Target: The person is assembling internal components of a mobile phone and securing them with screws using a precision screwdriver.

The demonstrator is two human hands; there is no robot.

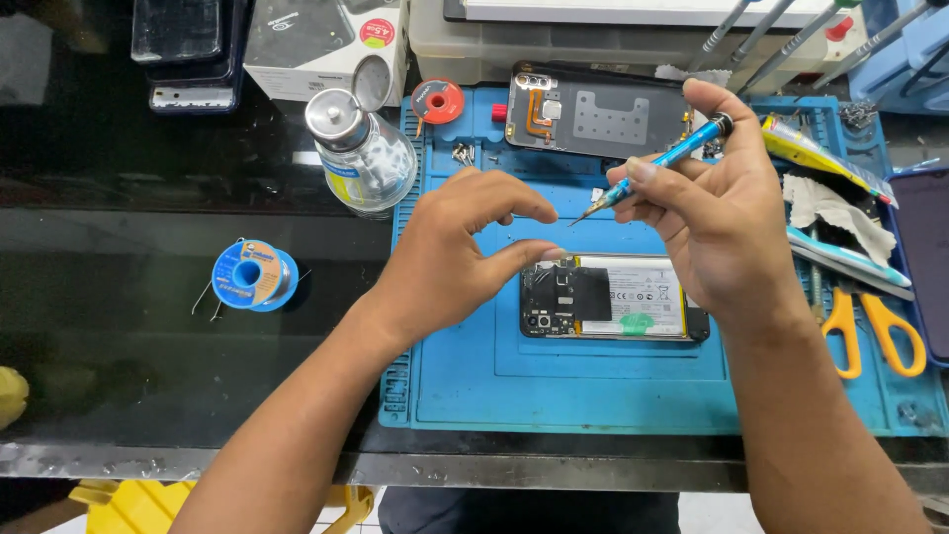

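Dark glass covered the workbench (119, 326), and a blue repair mat (554, 386) lay on it to keep small parts from rolling off. On the mat sat an opened phone (613, 309), back off, battery and circuit board facing up, flat so both hands could work above it. The left hand (450, 252) hovered just over the phone's left end, thumb and forefinger drawn close with a narrow gap between them; whether they pinched a tiny screw could not be told. The right hand (717, 222) gripped a blue screwdriver (657, 168) like a pen, its fingers closed round the shaft, the tip slanting down-left toward the left fingertips, above the phone and not touching it. The removed back cover (598, 114) rested at the mat's far edge, out of the way. A glass bottle (361, 153) stood at the mat's left edge, a solder spool (252, 275) further left, and orange-handled scissors (875, 331) to the right.
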